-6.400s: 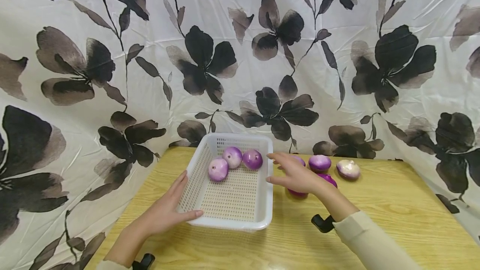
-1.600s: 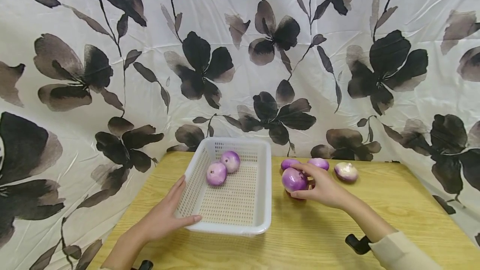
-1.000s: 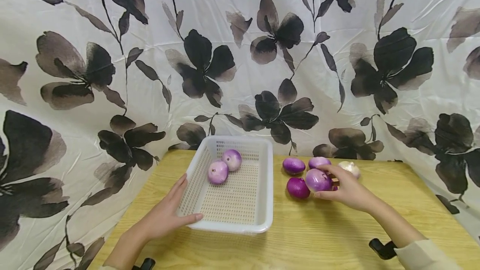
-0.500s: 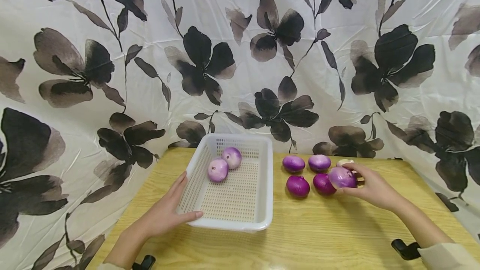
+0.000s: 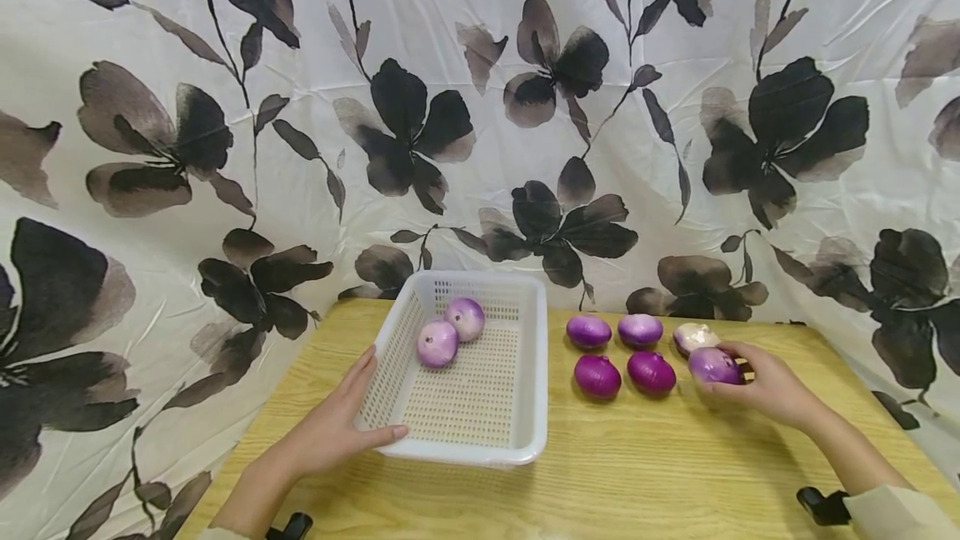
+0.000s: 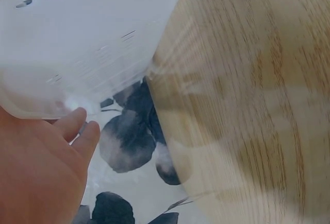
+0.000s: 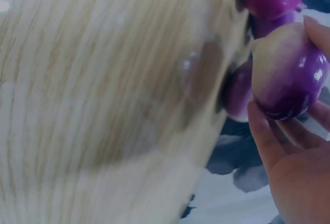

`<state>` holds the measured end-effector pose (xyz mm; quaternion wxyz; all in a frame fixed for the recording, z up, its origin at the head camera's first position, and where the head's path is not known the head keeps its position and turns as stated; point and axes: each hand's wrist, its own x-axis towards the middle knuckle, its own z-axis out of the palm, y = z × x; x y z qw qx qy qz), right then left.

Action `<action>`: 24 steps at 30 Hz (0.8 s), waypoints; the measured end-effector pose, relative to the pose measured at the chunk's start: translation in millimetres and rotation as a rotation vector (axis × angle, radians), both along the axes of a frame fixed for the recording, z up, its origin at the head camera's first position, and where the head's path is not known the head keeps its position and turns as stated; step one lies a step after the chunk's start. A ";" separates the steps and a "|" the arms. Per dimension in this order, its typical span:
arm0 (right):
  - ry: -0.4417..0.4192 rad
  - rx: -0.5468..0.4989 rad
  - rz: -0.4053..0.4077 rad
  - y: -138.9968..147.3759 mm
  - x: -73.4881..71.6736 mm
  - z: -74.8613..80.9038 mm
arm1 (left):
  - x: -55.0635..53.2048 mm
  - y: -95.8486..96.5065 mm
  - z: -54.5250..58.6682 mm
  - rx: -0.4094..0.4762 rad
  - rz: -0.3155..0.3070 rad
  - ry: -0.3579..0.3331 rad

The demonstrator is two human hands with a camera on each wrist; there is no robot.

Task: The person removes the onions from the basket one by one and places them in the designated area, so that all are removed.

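My right hand (image 5: pixel 772 386) holds a purple onion (image 5: pixel 713 366) between thumb and fingers at the right end of a group of onions. In the right wrist view this onion (image 7: pixel 289 72) shows a pale side and a purple side. Just behind it lies a white-topped onion (image 5: pixel 693 338), partly covered in the head view. My left hand (image 5: pixel 330 423) rests against the white plastic basket (image 5: pixel 538 407) at its near left corner, fingers stretched along the left wall and thumb at the front rim. Two pale purple onions (image 5: pixel 437 344) sit inside the basket, towards its back left.
Right of the basket, two dark magenta onions (image 5: pixel 597 377) lie in front of two purple ones (image 5: pixel 588 331) on the wooden table (image 5: pixel 600 482). A floral cloth (image 5: pixel 442 15) hangs behind the table and along its sides.
A third onion has left the basket in my right hand, passing rightward over the other onions to the right end and lower now. My left hand has stayed at the basket.
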<state>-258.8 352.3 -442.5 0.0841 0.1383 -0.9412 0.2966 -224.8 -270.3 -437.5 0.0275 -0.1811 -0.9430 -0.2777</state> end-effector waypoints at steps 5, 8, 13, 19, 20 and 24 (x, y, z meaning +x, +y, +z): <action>-0.031 -0.003 -0.011 2.4 -2.9 -8.6 | 1.8 1.3 0.9 -0.007 0.004 0.000; -0.050 -0.021 -0.008 1.8 -4.6 -13.6 | 2.4 1.9 1.5 -0.008 0.008 0.002; -0.097 -0.060 -0.010 1.7 -5.0 -24.1 | 2.0 2.0 0.1 -0.005 0.006 -0.007; -0.149 -0.076 -0.026 1.0 -4.3 -29.3 | 1.8 1.5 -1.4 -0.012 0.006 -0.007; -0.149 -0.073 -0.030 0.6 -4.5 -28.7 | 1.5 1.5 -1.3 -0.012 0.005 -0.004; -0.140 -0.046 -0.024 -0.4 -5.8 -26.3 | 0.4 1.3 -0.8 -0.011 0.004 0.001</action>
